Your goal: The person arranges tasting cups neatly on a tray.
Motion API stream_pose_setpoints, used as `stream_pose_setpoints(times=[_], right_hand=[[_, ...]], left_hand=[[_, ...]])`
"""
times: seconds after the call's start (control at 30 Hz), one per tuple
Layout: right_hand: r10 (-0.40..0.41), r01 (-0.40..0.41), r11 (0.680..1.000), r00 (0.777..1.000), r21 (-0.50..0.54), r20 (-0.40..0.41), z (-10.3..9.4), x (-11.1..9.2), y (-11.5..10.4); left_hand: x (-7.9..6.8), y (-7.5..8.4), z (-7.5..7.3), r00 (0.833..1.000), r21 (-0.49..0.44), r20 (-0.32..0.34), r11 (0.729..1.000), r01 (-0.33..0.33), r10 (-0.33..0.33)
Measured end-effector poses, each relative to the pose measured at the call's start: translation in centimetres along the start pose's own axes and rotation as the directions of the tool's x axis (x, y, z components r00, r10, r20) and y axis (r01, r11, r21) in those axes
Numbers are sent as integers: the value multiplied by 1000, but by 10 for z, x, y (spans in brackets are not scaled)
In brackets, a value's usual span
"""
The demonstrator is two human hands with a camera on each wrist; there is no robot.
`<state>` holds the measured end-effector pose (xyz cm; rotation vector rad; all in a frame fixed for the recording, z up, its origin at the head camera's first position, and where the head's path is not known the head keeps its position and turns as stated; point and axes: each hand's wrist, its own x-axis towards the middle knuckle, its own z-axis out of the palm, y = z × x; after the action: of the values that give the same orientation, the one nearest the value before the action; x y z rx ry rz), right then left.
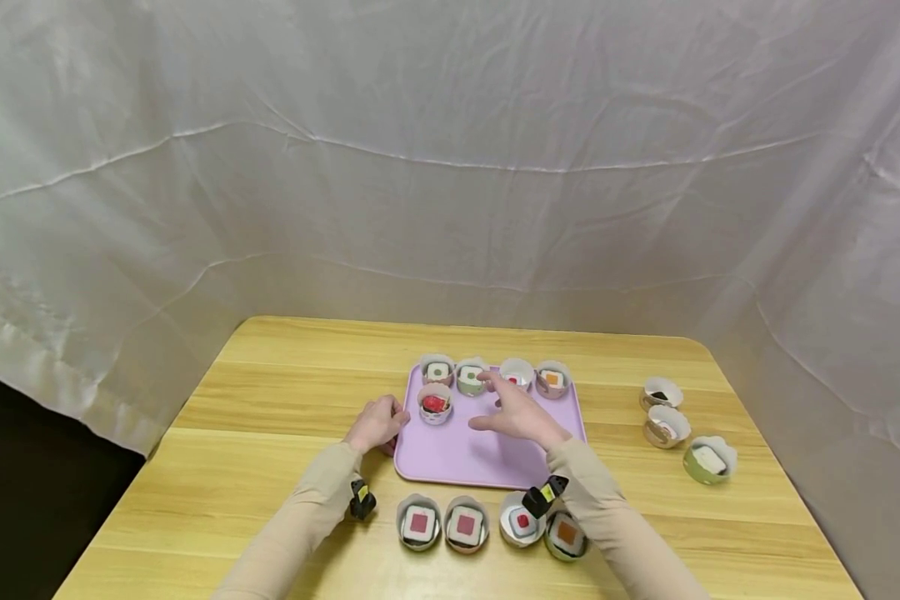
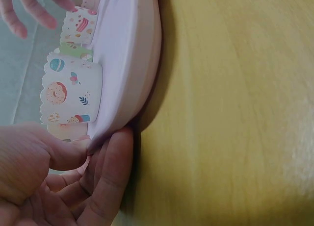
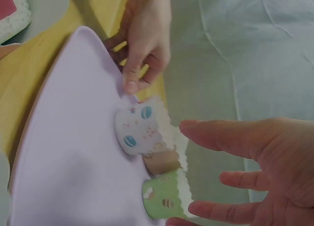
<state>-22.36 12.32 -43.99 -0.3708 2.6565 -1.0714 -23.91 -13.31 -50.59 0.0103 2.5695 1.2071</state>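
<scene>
My left hand (image 1: 377, 423) is at the left edge of a lilac tray (image 1: 450, 458). Seen from the left wrist, its thumb (image 2: 68, 155) lies on the rim with the fingers against the underside, pinching it. Over the right half of the tray hovers my right hand (image 1: 521, 411), fingers spread and holding nothing. A white patterned paper cup (image 1: 436, 415) with a red-topped piece stands on the tray near the left hand. Behind it, along the far edge, a row of paper cups includes a green one (image 1: 471, 383) and a pinkish one (image 1: 552, 387).
In front of the tray is a row of paper cups holding sushi-like pieces, including a pink-centred one (image 1: 418, 523) and an orange-centred one (image 1: 566, 533). Three more cups, among them a green cup (image 1: 708, 463), stand at the right of the wooden table (image 1: 292, 392). Grey fabric (image 1: 450, 208) hangs behind.
</scene>
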Motion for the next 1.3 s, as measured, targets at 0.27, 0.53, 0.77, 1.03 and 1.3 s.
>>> stream_pose_setpoints(times=[0.27,0.53,0.77,1.03,1.3], right_hand=[[-1,2,1000,999,18,-44,-15,-16,16],[-35,44,996,993,72,-110,-26,-31,26],[-11,32,993,983,114,-181,-45,-49,44],[116,-111,993,950,34,-289,-71,-75,75],[155,-218,971,884,-96,-442,-84,-90,110]], left_hand=[[0,1,-1,1000,-6,5,1000,13,-13],[0,0,0,1000,1,3,1000,11,-11],[-1,1,1,1000,2,5,1000,12,-12],[-1,1,1,1000,4,6,1000,6,-6],[0,0,2,1000,-15,2,1000,-2,2]])
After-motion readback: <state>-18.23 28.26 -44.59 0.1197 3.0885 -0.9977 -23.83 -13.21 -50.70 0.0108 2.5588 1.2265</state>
